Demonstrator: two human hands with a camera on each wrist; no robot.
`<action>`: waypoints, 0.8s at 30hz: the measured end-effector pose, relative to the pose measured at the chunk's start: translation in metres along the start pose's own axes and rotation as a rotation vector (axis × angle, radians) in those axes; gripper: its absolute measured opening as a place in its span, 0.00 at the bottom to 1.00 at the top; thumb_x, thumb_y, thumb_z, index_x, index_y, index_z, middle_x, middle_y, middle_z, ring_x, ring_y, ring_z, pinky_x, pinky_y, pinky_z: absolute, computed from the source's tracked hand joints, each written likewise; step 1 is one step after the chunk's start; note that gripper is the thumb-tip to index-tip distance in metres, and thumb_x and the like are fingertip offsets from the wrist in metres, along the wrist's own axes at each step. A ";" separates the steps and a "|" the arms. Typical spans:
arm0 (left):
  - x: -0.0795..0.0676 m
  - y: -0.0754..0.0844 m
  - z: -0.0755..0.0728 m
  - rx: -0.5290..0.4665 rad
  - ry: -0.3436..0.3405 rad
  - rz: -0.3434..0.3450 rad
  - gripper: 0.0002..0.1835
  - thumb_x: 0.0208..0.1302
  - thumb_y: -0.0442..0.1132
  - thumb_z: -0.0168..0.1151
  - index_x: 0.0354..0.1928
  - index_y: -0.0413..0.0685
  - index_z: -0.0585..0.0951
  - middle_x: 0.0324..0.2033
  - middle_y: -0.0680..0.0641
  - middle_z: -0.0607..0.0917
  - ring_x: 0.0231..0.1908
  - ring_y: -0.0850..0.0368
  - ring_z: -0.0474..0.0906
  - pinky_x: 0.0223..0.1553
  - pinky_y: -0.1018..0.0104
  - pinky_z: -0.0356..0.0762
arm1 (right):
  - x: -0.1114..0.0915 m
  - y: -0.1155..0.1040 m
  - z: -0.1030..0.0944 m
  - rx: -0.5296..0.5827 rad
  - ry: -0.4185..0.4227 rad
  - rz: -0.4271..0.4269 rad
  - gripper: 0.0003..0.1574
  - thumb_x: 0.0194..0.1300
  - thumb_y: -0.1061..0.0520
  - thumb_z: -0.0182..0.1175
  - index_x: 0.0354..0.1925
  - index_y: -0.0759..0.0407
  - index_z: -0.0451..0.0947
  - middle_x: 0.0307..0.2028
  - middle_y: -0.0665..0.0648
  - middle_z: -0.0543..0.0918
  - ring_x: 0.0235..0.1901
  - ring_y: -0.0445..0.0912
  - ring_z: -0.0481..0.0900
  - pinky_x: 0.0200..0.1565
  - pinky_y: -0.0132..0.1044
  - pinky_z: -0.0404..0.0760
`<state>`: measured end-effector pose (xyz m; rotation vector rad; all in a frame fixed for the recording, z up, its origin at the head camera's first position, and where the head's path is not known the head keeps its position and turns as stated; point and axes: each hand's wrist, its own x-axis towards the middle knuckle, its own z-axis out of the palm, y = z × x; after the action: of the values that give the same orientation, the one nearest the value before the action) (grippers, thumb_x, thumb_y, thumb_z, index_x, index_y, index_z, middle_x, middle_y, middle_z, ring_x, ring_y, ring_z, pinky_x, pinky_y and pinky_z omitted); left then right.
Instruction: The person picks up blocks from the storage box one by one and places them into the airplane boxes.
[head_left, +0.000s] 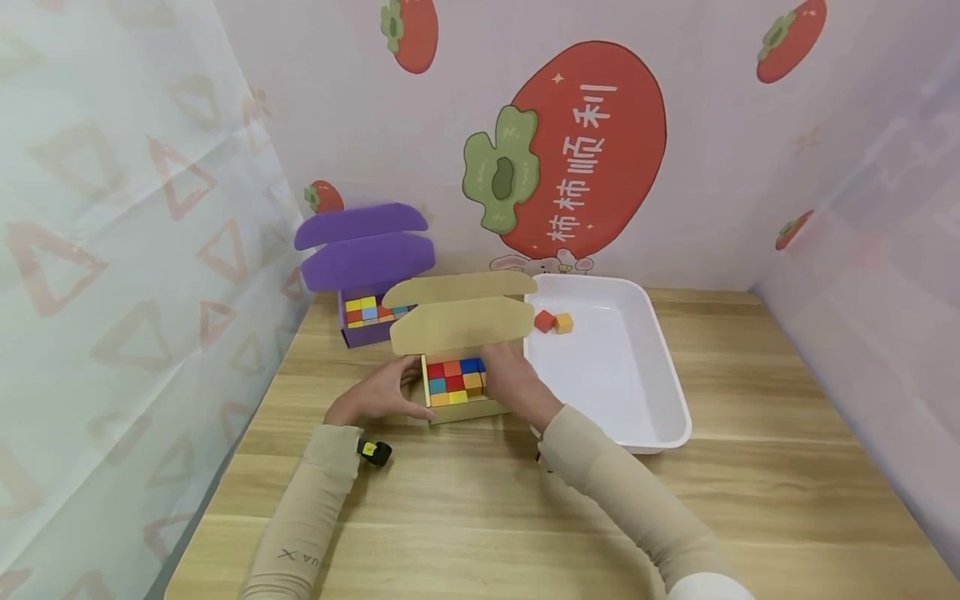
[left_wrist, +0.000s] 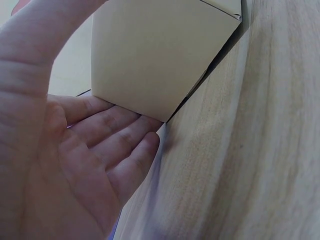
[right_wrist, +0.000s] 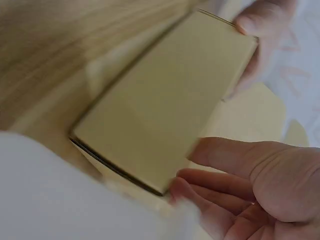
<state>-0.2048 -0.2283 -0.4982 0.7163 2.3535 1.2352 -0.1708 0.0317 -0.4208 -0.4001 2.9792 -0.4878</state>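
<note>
A pale yellow cardboard box (head_left: 468, 412) stands on the table with its lid flaps raised at the back. Inside it, colored wooden cubes (head_left: 454, 383) in red, orange, blue, teal and yellow are packed in rows. My left hand (head_left: 384, 392) grips the box's left end, its thumb at the front corner and its fingers around the back edge. Over the right end reaches my right hand (head_left: 519, 385). In the right wrist view, its thumb and bent fingers meet the box's upper edge; whether a cube sits between them is hidden.
Behind to the left is a purple box (head_left: 367, 262) with raised flaps, also holding colored cubes. A white tray (head_left: 611, 375) stands at the right, with a red cube (head_left: 544, 321) and an orange cube (head_left: 563, 323) inside. Patterned cloth walls border the table.
</note>
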 end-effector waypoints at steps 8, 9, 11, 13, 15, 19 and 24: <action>0.000 -0.002 0.000 -0.005 0.000 -0.008 0.62 0.50 0.55 0.86 0.81 0.45 0.59 0.78 0.43 0.69 0.79 0.40 0.63 0.81 0.43 0.61 | -0.001 0.048 -0.057 0.146 0.101 -0.009 0.06 0.62 0.64 0.71 0.37 0.68 0.89 0.33 0.62 0.88 0.29 0.47 0.80 0.33 0.39 0.84; 0.000 -0.002 0.000 -0.005 0.000 -0.009 0.62 0.51 0.55 0.86 0.81 0.45 0.59 0.78 0.42 0.69 0.79 0.40 0.63 0.81 0.42 0.61 | 0.001 0.057 -0.063 0.147 0.114 0.008 0.07 0.62 0.63 0.71 0.36 0.68 0.89 0.33 0.64 0.89 0.29 0.48 0.80 0.33 0.40 0.84; 0.000 -0.002 -0.001 -0.005 0.003 -0.010 0.62 0.50 0.56 0.86 0.81 0.44 0.59 0.78 0.42 0.69 0.79 0.39 0.63 0.81 0.41 0.62 | 0.004 0.077 -0.071 0.153 0.133 0.065 0.11 0.63 0.60 0.73 0.40 0.68 0.90 0.36 0.64 0.91 0.32 0.50 0.83 0.38 0.43 0.88; -0.001 -0.002 -0.001 -0.002 0.005 -0.017 0.63 0.50 0.56 0.86 0.82 0.43 0.58 0.78 0.41 0.68 0.79 0.38 0.63 0.80 0.41 0.62 | 0.010 0.095 -0.075 0.155 0.126 0.139 0.13 0.64 0.59 0.73 0.42 0.69 0.90 0.38 0.66 0.91 0.34 0.54 0.84 0.39 0.46 0.88; -0.001 -0.003 -0.001 0.002 0.008 -0.022 0.64 0.50 0.57 0.86 0.82 0.42 0.58 0.78 0.40 0.68 0.79 0.38 0.63 0.80 0.40 0.62 | 0.015 0.110 -0.076 0.161 0.107 0.221 0.18 0.67 0.58 0.72 0.50 0.70 0.88 0.45 0.69 0.90 0.38 0.57 0.86 0.44 0.48 0.91; -0.001 -0.003 0.000 0.002 0.012 -0.044 0.66 0.49 0.58 0.86 0.82 0.43 0.57 0.79 0.41 0.68 0.79 0.38 0.63 0.80 0.41 0.62 | 0.025 0.135 -0.070 0.203 0.071 0.359 0.29 0.70 0.56 0.71 0.62 0.70 0.81 0.58 0.70 0.85 0.51 0.62 0.85 0.56 0.54 0.90; -0.003 0.000 -0.001 -0.003 0.010 -0.053 0.64 0.48 0.57 0.86 0.82 0.45 0.59 0.78 0.43 0.69 0.79 0.41 0.64 0.81 0.42 0.62 | 0.037 0.154 -0.057 0.299 0.044 0.458 0.33 0.68 0.52 0.73 0.64 0.68 0.79 0.59 0.68 0.83 0.53 0.60 0.81 0.61 0.55 0.87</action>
<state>-0.2029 -0.2305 -0.4973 0.6439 2.3628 1.2218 -0.2514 0.1791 -0.4190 0.3152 2.8339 -0.8679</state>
